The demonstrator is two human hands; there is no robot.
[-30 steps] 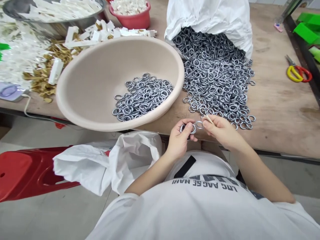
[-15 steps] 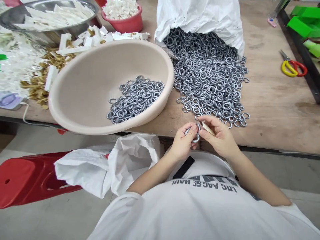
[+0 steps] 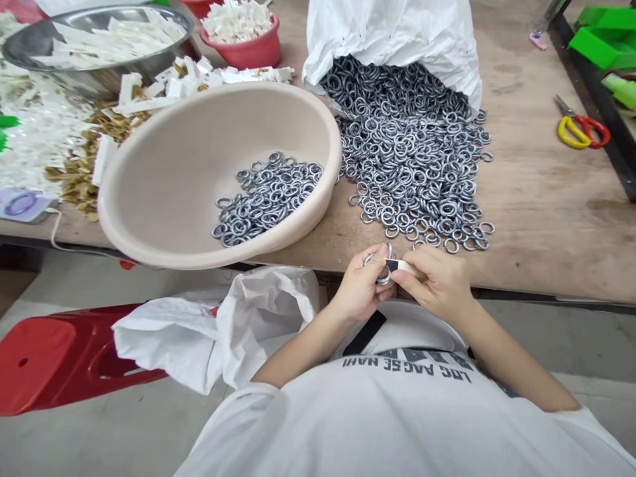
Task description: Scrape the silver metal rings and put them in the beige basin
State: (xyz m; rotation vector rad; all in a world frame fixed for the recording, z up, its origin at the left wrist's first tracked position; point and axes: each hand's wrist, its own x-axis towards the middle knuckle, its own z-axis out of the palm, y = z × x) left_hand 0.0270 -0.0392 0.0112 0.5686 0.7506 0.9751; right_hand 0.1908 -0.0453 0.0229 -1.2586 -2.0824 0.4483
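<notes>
At the table's front edge, my left hand (image 3: 362,285) pinches a few shiny grey rings (image 3: 384,278) between thumb and fingers. My right hand (image 3: 440,281) is closed on a small cream-coloured piece with a dark end (image 3: 406,266), its exact kind unclear. The dark end meets the rings at my left fingertips. Just beyond my hands spreads a heap of loose grey rings (image 3: 412,156), spilling from a white sack (image 3: 392,30). To the left, a tilted beige basin (image 3: 163,179) holds many more rings on its right side.
Scissors (image 3: 581,129) with red and yellow handles lie at right, near green bins (image 3: 603,46). Behind the basin stand a steel bowl (image 3: 183,46) and a red bowl (image 3: 248,50) of white pieces. A red stool (image 3: 34,361) and white bag (image 3: 268,301) are below the table.
My right hand has turned, its fingers now curled in, and the cream piece's dark end now shows against the rings. My left hand keeps its pinch. The view has shifted slightly.
</notes>
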